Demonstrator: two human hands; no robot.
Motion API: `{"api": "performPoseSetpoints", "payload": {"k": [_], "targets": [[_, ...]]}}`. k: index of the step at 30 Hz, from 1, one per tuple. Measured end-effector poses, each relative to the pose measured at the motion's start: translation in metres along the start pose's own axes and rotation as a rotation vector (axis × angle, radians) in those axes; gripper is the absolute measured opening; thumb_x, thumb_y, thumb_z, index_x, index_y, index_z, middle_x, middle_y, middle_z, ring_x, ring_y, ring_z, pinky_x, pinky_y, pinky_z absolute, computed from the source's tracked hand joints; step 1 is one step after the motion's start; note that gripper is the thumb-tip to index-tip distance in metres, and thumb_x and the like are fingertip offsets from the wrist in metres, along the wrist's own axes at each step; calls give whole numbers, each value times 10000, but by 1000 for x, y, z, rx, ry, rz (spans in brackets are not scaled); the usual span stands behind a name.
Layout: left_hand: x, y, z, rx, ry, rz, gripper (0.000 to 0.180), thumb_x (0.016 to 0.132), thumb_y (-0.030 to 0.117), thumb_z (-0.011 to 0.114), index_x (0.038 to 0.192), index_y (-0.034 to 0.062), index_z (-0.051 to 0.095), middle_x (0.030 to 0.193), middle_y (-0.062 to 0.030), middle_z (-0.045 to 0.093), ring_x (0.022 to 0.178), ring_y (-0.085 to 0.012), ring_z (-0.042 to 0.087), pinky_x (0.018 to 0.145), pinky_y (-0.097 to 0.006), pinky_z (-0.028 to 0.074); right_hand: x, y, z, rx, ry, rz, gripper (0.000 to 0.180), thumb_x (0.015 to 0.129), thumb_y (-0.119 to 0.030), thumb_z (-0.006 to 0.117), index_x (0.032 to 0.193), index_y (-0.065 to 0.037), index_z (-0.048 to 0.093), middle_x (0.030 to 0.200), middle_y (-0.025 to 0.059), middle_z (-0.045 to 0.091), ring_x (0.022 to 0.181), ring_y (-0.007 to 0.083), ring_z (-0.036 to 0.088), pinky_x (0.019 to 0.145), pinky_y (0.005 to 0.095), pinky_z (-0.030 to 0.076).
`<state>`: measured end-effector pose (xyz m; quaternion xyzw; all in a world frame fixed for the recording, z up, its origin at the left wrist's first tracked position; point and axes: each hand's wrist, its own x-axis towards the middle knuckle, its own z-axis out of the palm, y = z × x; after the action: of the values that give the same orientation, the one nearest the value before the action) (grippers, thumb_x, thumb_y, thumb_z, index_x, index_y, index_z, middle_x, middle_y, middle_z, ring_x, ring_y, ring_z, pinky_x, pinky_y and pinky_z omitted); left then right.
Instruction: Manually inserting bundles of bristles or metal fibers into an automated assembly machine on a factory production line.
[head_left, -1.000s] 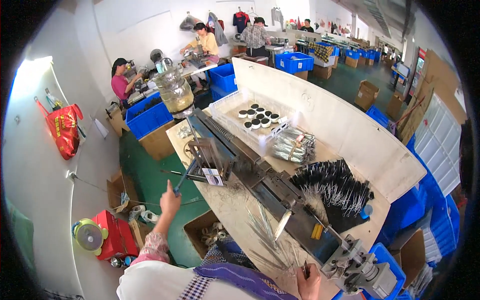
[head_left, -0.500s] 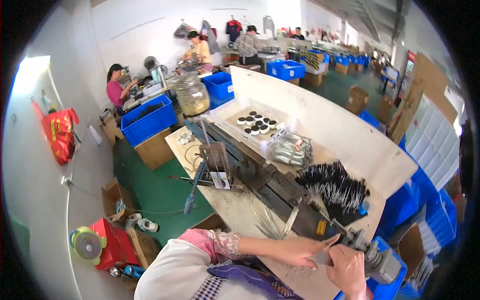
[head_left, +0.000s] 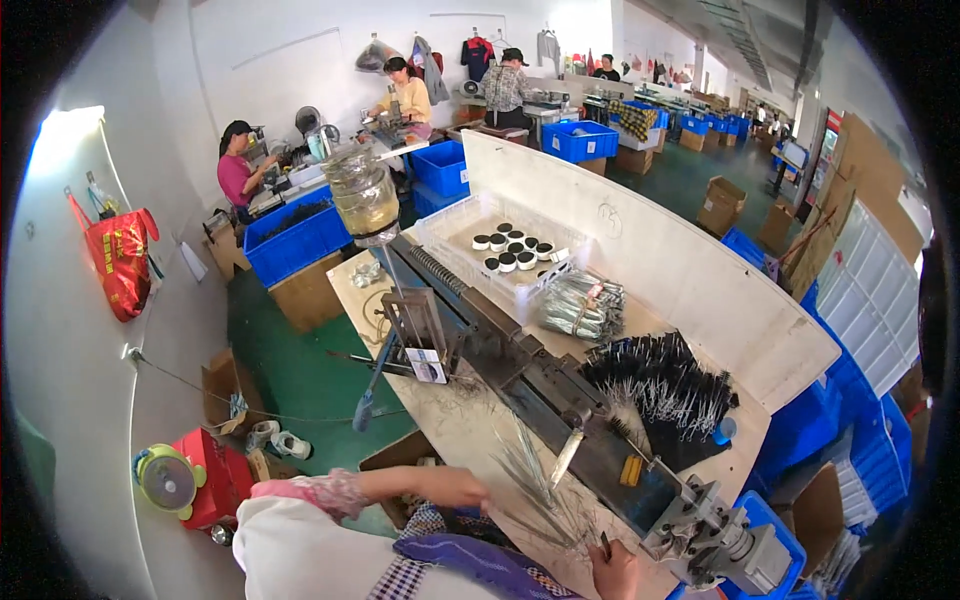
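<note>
Hands are sitting low at the near edge of the counter (head_left: 470, 425), both partly out of sight. The left hand (head_left: 455, 490) is lying curled at the counter's edge, its fingertips lost behind the rim, so whether it is gripping anything cannot be told. The right hand (head_left: 613, 570) is being cut off by the lower border of the view; it is closing around a thin dark tool (head_left: 605, 545) that is poking up from the fist. Between the two hands, a loose fan of thin pale strips (head_left: 535, 485) is spreading over the counter, its far tips reaching toward the long dark machine (head_left: 530, 375) just beyond the hands. Farther past the right hand, a heap of black bristly pieces (head_left: 665, 385) is lying beside the machine, too fine to make out singly. Beyond that, a white tray (head_left: 450, 235) is holding small round pots.
</note>
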<state>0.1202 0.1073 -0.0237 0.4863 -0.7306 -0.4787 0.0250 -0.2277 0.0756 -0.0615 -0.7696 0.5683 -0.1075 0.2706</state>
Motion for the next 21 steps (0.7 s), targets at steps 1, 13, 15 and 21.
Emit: {"api": "performPoseSetpoints", "payload": {"k": [1, 13, 15, 21], "targets": [[-17, 12, -10, -273, 64, -93, 316, 998, 293, 415, 1028, 30, 588, 932, -132, 626, 873, -247, 609, 805, -369, 464, 0, -2, 6, 7, 29, 47, 362, 878, -365, 589, 890, -5, 622, 830, 288, 608, 819, 386, 632, 687, 495, 465], [83, 88, 29, -1346, 514, -44, 246, 1007, 287, 434, 853, 114, 518, 767, 25, 465, 649, -85, 444, 514, -242, 335, 98, -70, -97, -125, 444, -663, 210, 677, 65, 578, 867, -23, 599, 827, 130, 554, 809, 326, 569, 668, 398, 488], [90, 82, 24, -1474, 490, -39, 240, 998, 297, 457, 829, 132, 499, 699, 54, 402, 576, -54, 357, 470, -222, 251, 108, -70, -91, -176, 438, -684, 205, 669, 64, 582, 852, -27, 597, 813, 130, 551, 795, 325, 563, 656, 397, 482], [78, 83, 20, -1504, 326, -47, 243, 997, 296, 458, 816, 136, 487, 653, 68, 332, 538, -40, 266, 446, -219, 200, 108, -79, -91, -201, 390, -663, 177, 629, 64, 581, 779, -29, 566, 746, 123, 521, 733, 324, 537, 617, 412, 458]]}}
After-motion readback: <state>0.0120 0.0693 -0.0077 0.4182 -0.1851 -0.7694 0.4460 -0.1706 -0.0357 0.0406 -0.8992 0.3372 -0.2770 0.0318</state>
